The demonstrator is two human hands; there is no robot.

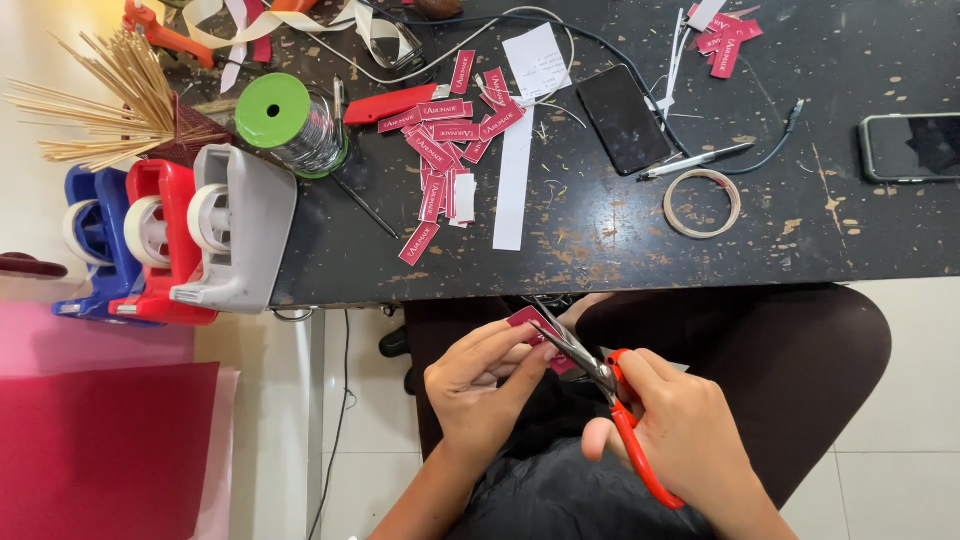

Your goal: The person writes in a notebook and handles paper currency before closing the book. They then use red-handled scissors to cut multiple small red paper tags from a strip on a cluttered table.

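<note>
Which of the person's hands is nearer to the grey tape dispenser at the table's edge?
Left. The left hand, pinching a small red label, lies below and right of the grey tape dispenser. The right hand, holding red-handled scissors, is farther right.

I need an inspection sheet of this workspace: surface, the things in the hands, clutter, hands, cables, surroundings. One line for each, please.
Surface: dark table, worn and speckled with paint chips.
Job's things: red-handled scissors cutting a small dark-red label over the lap.
Clutter: pile of cut labels, three tape dispensers, green-topped spool, skewer bundle, red utility knife, tape ring, pen, two phones.
Hands: left hand pinches the label; right hand has its grip on the scissors.
Cables: black cable runs across the table.
Surroundings: pale tiled floor, red paper sheet at left.
</note>
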